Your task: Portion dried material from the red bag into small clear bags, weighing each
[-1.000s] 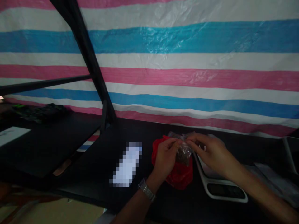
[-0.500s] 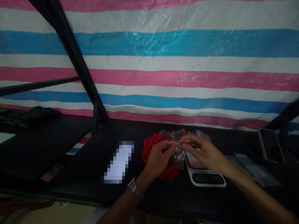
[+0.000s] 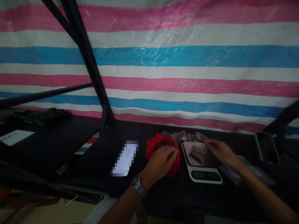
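A small clear zip bag [image 3: 197, 152] with dark brown bits inside lies on the plate of a white kitchen scale [image 3: 205, 175]. My right hand [image 3: 220, 151] is just right of this bag, fingers stretched out, tips near its upper edge and holding nothing I can see. Over the front right of a crumpled red plastic bag [image 3: 151, 144] hovers my left hand [image 3: 161, 160], wearing a wristwatch. Its fingers are loosely bent, thumb a little apart, with nothing visible in them. Dark bits show inside the red bag. The scale's display is too dark to read.
Several filled zip bags [image 3: 181, 136] lie behind the scale. Flat clear bags [image 3: 247, 171] are under and beside my right forearm. A phone [image 3: 267, 147] stands at the right, and a pixelated bright object [image 3: 125, 158] lies left on the black table [image 3: 93, 168]. A striped tarp [image 3: 175, 56] hangs behind.
The small zip bag, held between both hands before, now lies on the scale. My left hand has parted from it towards the red bag; my right hand has shifted right. The view has tilted up and left.
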Motion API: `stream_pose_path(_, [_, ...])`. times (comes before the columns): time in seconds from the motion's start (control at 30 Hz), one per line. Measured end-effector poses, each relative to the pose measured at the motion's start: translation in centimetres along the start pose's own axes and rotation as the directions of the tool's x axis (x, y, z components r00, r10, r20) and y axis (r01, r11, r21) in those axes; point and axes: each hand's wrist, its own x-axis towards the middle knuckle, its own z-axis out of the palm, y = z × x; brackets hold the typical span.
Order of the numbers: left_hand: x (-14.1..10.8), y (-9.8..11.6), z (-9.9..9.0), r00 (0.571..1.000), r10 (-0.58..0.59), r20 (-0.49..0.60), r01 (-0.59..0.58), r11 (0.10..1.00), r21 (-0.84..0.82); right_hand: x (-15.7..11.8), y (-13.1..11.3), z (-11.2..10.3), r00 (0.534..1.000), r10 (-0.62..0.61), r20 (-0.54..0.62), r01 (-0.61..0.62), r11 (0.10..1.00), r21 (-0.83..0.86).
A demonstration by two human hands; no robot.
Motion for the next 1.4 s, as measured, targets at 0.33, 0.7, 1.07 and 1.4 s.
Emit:
stream_pose_path(0.33, [0.1,0.5,-0.4,0.998,-0.001,0.060,-0.005,0.995,0.101,0.7,-1.1,-1.2,0.994,-0.059,-0.088,0.048,0.992,-0.120])
stream_pose_path(0.7, [-0.4,0.8,-0.2,0.982,-0.038,0.184,-0.003,0.976,0.219,-0.5,-0.6,-0.4,0.986,-0.157,-0.061,0.148,0.979,-0.142])
stream_pose_path(1.07, [-0.7,-0.1,0.2,0.989,0.071,0.128,-0.108,0.944,0.312,-0.7,-0.7,0.4,0.964,-0.266,0.009,0.265,0.959,-0.103])
stream_pose_path(1.4, [-1.0,-1.2,0.9,0.989,0.135,0.068,-0.150,0.919,0.364,-0.9,-0.2,1.1,0.958,-0.285,-0.027,0.281,0.954,-0.108])
